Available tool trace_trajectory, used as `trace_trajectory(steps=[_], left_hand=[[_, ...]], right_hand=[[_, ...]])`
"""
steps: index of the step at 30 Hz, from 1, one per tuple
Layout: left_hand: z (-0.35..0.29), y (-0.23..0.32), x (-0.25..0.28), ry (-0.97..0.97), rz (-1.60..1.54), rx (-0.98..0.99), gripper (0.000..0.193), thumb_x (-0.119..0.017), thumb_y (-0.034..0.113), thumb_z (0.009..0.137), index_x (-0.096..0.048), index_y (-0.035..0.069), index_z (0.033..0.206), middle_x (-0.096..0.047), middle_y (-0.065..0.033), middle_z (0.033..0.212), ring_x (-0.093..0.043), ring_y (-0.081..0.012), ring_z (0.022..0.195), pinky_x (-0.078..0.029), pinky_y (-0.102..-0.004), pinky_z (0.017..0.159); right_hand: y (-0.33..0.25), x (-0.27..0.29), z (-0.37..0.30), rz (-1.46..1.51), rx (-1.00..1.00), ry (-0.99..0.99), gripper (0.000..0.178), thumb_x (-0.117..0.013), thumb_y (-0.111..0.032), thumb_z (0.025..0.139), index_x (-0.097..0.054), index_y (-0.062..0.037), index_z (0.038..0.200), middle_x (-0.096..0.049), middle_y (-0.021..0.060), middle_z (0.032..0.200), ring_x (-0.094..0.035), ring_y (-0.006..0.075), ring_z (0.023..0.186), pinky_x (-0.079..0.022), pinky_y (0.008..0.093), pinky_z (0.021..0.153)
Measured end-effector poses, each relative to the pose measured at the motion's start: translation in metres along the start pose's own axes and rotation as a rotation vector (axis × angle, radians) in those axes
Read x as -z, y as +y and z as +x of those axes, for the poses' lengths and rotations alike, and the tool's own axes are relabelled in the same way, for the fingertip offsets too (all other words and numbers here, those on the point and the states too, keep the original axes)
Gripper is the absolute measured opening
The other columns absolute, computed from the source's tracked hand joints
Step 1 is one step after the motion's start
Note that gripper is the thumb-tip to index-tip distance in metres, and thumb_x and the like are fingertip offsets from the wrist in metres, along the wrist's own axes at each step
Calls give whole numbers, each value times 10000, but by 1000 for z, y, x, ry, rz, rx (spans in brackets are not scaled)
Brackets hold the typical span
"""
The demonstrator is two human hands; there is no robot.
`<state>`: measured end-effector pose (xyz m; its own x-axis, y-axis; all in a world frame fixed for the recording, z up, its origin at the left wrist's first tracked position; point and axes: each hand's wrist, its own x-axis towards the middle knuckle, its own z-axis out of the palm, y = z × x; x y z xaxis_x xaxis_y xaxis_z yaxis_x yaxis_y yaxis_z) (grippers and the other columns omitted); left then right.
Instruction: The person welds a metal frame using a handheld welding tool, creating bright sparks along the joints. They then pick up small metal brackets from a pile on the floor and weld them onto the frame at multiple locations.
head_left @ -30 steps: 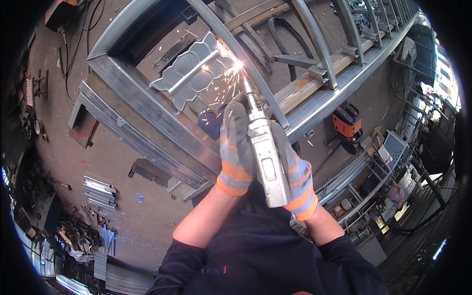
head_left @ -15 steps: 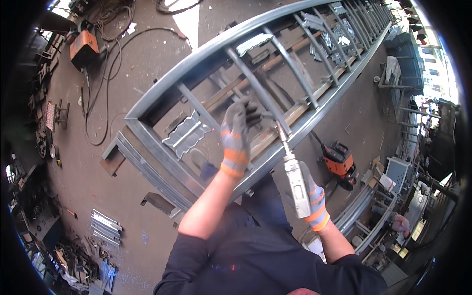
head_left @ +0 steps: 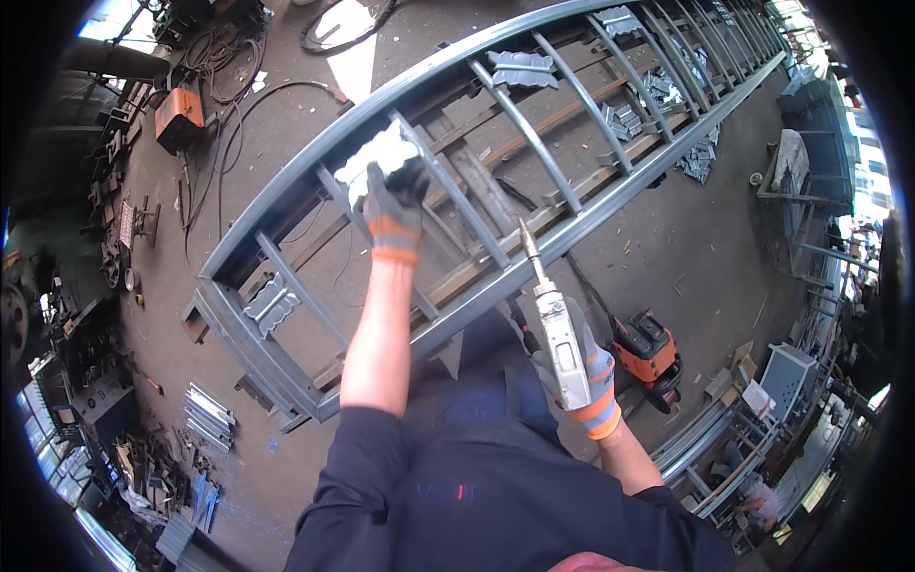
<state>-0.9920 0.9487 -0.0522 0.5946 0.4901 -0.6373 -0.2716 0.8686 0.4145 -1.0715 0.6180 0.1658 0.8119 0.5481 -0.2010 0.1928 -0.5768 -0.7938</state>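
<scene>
My gloved left hand reaches over the steel frame and closes on the near edge of a shiny, wavy-edged metal plate. That plate lies at two rungs by the far rail. In my gloved right hand is a silver welding gun with a boxy body. Its pointed nozzle faces away from me, close to the frame's near rail. Similar wavy plates sit along the frame: one in the left end bay, another farther off.
An orange-and-black machine stands on the floor to the right; an orange box with cables is at far left. Stacked metal strips lie at lower left. More loose plates rest near the frame's far part. Racks line the right side.
My left hand has gone from beside the nozzle out to the far rail and taken hold of a plate lying there. The right hand still holds the welding gun. The view has shifted.
</scene>
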Motion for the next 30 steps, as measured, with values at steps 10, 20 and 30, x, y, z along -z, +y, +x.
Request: trace_trajectory(steps=[10,20,30], left_hand=[[-39,-86,50,-66,-218,-151,290,-762,121,1008,-711,24,1276,-777,-169,1170,-780,-366,1056,-684,-558,917],[-14,-100,76,47,-263,-155,355,-728,5,1012,-653,3,1359,-751,-147,1270,-758,-261,1153,-676,-460,981],[-20,-87,52,66,-411,-60,293,-713,119,1056,-650,67,1337,-738,-101,1260,-760,-242,1095,-666,-462,1004]], right_hand=[[18,9,82,-43,150,-169,776,-816,-43,877,-491,19,1579,-761,140,1123,-771,305,909,-613,348,811],[-6,-43,107,-9,-52,-218,712,-754,-61,910,-486,39,1561,-754,164,1189,-778,315,977,-613,364,852],[-4,-73,136,-37,-84,-357,603,-704,-29,990,-512,14,1560,-732,127,1301,-730,213,1104,-589,323,934]])
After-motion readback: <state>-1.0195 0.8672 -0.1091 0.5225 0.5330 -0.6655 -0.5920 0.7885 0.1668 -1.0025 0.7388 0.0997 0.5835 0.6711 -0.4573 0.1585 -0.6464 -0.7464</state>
